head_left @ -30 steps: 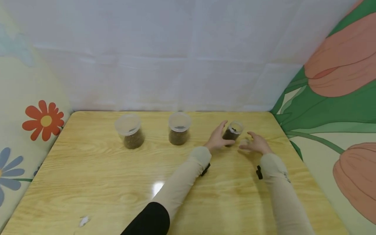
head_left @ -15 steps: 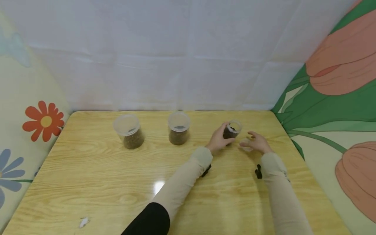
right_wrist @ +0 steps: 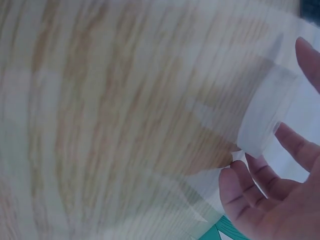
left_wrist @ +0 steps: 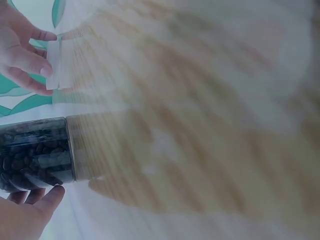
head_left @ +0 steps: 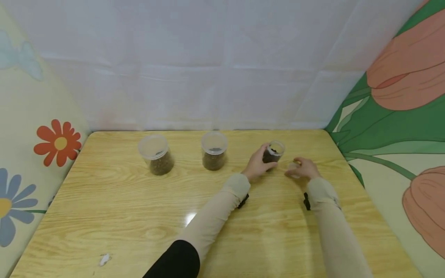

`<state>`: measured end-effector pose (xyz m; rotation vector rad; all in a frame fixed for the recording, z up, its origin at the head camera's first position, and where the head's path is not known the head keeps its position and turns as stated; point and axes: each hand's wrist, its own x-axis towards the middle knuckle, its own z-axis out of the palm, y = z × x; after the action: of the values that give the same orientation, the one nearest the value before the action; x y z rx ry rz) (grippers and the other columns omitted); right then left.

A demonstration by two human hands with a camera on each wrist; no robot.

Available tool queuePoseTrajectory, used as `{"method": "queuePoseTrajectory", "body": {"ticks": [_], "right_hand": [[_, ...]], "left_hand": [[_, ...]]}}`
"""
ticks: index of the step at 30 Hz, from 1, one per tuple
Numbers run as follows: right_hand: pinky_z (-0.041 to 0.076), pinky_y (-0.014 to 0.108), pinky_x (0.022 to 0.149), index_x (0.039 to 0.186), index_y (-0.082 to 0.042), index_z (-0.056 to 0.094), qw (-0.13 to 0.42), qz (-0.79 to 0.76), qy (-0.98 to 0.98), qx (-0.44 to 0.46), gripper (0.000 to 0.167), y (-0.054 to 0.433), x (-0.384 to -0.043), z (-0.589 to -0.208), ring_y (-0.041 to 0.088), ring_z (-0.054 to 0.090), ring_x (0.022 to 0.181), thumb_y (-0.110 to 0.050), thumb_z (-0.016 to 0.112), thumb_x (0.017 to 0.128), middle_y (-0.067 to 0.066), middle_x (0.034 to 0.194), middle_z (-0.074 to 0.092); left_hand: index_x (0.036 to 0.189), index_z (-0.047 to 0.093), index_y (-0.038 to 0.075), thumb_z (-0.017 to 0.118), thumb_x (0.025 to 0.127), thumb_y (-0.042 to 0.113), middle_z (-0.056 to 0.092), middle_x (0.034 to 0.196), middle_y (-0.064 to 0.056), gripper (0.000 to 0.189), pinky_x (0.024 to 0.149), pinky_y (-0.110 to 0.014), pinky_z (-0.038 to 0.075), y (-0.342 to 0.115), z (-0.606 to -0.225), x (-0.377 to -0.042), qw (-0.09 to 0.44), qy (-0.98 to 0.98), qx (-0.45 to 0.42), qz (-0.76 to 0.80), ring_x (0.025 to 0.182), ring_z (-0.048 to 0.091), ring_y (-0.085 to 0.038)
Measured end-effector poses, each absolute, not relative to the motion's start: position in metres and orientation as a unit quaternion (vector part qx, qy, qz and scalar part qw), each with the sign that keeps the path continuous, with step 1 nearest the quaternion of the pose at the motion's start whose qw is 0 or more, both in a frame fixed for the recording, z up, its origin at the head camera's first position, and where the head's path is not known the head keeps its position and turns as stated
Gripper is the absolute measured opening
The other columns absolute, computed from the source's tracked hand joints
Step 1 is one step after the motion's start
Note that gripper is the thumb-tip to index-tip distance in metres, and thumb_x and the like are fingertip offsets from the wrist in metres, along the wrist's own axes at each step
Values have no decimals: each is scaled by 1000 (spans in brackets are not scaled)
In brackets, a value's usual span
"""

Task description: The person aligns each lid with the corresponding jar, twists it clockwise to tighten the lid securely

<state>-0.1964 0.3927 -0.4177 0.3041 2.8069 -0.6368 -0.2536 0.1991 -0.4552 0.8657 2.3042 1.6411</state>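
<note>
In the head view my left hand (head_left: 258, 164) holds a small clear jar (head_left: 272, 155) from its left side. The jar stands upright without a lid, partly filled with dark, bean-like pieces, seen closer in the left wrist view (left_wrist: 35, 155). To its right, my right hand (head_left: 305, 169) grips a translucent white lid (head_left: 294, 170) lying on the table. Thumb and fingers meet the lid's edge in the left wrist view, while the right wrist view shows fingertips at the lid (right_wrist: 265, 115). Hand and jar are apart from the lid.
Two larger lidded jars (head_left: 214, 151) (head_left: 156, 154) with brown contents stand left of my hands, near the back edge of the wooden table (head_left: 139, 216). A small white mark (head_left: 104, 259) shows at the front left. White cloth (head_left: 208, 69) hangs behind.
My left hand has come round the small jar and grips it. My right hand's fingers have come in around the lid. The head view has shifted slightly.
</note>
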Motion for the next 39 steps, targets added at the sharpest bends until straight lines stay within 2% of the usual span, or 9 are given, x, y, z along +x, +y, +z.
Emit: {"method": "queuePoseTrajectory", "body": {"ticks": [4, 9, 23, 33, 36, 39], "right_hand": [[31, 57, 95, 128, 13, 38, 121, -205, 966, 102, 75, 393, -198, -419, 51, 34, 114, -32, 70, 77, 37, 126, 37], [36, 56, 91, 125, 13, 42, 117, -213, 965, 103, 66, 394, -197, -419, 50, 40, 110, -27, 68, 79, 36, 124, 42], [42, 51, 80, 116, 14, 45, 66, -242, 961, 117, 60, 391, -192, -415, 45, 49, 96, -26, 68, 78, 35, 109, 50], [44, 48, 76, 114, 14, 42, 52, -259, 953, 148, 60, 389, -189, -411, 41, 50, 92, -23, 68, 76, 33, 106, 50], [44, 44, 70, 109, 13, 42, 52, -262, 950, 159, 56, 388, -187, -410, 38, 50, 87, -24, 68, 75, 31, 101, 50], [42, 37, 61, 97, 7, 45, 50, -259, 950, 165, 45, 388, -186, -409, 31, 48, 77, -25, 68, 75, 22, 89, 50]], "left_hand": [[142, 27, 18, 67, 83, 23, 42, 136, -3, 72, 99, -34, 35, 198, -456, -254, 87, 775, 297, 551, 124, 39, -16], [142, 27, 19, 66, 83, 28, 41, 137, -3, 72, 99, -33, 36, 197, -459, -255, 88, 777, 303, 545, 125, 38, -16], [142, 28, 19, 66, 83, 27, 42, 136, -2, 70, 101, -30, 33, 197, -458, -253, 91, 769, 297, 559, 125, 37, -14], [142, 28, 16, 66, 84, 25, 41, 137, -4, 70, 101, -31, 32, 196, -457, -254, 91, 774, 300, 550, 126, 36, -15], [142, 27, 17, 65, 84, 25, 41, 137, -4, 70, 101, -31, 32, 196, -457, -254, 93, 775, 298, 550, 126, 36, -15], [142, 27, 17, 65, 84, 26, 41, 136, -4, 71, 101, -31, 32, 196, -457, -253, 95, 775, 297, 549, 126, 36, -15]]}}
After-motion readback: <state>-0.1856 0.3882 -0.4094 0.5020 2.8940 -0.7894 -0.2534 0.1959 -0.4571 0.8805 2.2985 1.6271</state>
